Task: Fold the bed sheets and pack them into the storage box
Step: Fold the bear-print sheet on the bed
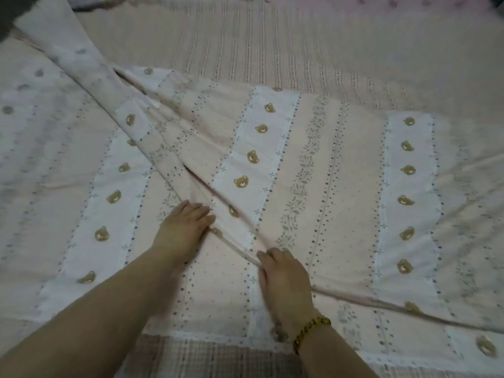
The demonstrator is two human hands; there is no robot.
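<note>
A pale pink bed sheet (321, 159) with white stripes, small bear heads and leaf rows lies spread over the bed. One part is folded over the rest, and its edge runs diagonally from upper left to lower right. My left hand (185, 227) rests flat on the lower layer right beside that edge, fingers straight. My right hand (283, 279), with a gold chain bracelet at the wrist, lies on the sheet at the fold's edge, its fingertips curled at the hem; whether they pinch it I cannot tell. No storage box is in view.
A beige woven cover (272, 45) with a check texture lies under the sheet and shows at the far side and at the near edge (207, 358). A dark gap (11, 15) sits at the top left corner.
</note>
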